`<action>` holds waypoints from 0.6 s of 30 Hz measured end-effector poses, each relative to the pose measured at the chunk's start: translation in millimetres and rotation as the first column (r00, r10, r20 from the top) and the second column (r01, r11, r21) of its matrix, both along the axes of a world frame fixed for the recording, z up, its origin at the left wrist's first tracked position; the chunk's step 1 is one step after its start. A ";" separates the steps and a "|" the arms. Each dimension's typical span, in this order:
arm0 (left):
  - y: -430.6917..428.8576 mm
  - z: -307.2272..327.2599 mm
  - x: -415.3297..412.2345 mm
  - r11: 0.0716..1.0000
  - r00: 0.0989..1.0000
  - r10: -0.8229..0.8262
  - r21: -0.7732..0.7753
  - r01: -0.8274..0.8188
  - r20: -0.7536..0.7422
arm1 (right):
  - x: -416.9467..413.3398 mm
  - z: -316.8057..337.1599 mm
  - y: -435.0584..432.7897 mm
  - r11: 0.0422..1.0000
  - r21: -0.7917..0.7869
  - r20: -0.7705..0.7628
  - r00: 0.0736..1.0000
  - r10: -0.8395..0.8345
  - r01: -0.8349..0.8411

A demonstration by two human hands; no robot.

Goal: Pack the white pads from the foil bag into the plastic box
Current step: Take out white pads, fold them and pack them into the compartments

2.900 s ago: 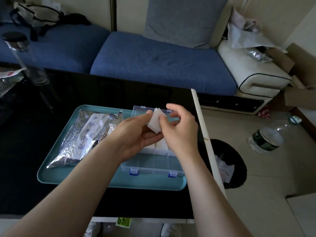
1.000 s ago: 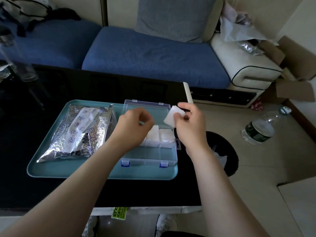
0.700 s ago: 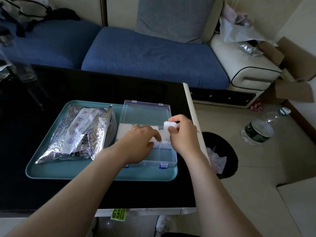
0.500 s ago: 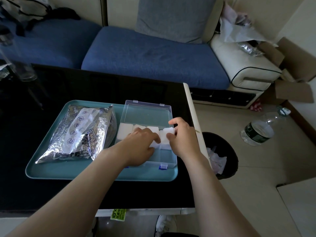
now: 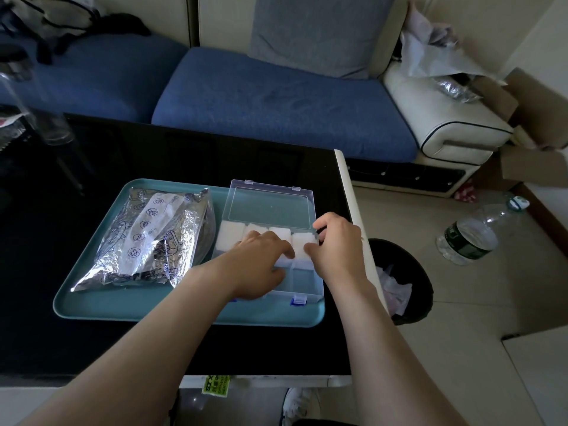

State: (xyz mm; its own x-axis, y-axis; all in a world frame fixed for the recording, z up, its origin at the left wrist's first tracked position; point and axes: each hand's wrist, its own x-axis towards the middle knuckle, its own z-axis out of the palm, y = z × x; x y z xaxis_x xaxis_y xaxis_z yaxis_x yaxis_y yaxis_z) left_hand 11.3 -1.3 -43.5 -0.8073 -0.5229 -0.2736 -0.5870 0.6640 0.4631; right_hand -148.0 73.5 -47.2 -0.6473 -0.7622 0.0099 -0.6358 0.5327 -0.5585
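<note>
- Both hands are down in the clear plastic box (image 5: 305, 287), which sits on the right side of a teal tray (image 5: 123, 305), around the middle of the frame.
- The box lid (image 5: 270, 207) is flipped open and lies flat behind it, toward the top of the frame.
- There are four white pads (image 5: 229, 233) side by side in the back row of compartments. The front compartments I can see past the hands look bare.
- The right hand (image 5: 336, 244) has its thumb and forefinger curled on either side of the rightmost pad (image 5: 302, 241), pinching it as it sits in its slot at the box's right edge.
- The left hand (image 5: 261, 265) lies across the middle of the box with its fingers loosely stretched. The tips rest on the pads and it isn't gripping anything.
- The crinkly foil bag (image 5: 153, 238) lies on the left half of the tray, just beside the box, with its open end toward the top of the frame.
- The tray is on a glossy black bench (image 5: 61, 348).
- On the floor to the right are a black bin (image 5: 412, 290) tucked by the bench edge and a plastic water bottle (image 5: 470, 238) lying further right.
- A blue sofa (image 5: 276, 96) runs across the top, and there's a cardboard box (image 5: 538, 161) at the right edge.
</note>
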 end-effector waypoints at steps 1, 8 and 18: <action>-0.5 0.1 -0.2 1.000 1.000 -0.003 -0.002 0.003 0.001 | 1.1 2.0 -0.1 0.999 0.029 -0.025 1.000 -0.017 0.018; -1.7 1.2 0.2 1.000 1.000 -0.021 0.000 0.021 0.005 | 9.9 16.8 0.5 0.944 0.329 -0.085 0.995 0.055 -0.024; -2.9 1.9 1.7 0.999 0.999 -0.037 0.016 0.037 -0.031 | 14.6 14.3 -2.0 0.873 0.447 0.039 0.979 0.198 -0.194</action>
State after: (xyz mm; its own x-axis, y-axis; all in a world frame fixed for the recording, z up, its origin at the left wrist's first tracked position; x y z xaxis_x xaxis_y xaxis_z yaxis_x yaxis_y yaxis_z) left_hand 13.0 -4.3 -41.6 -0.8342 -0.4880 -0.2569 -0.5476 0.6773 0.4913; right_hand -133.4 71.5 -32.9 -0.4852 -0.7979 -0.3577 -0.7566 0.5881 -0.2856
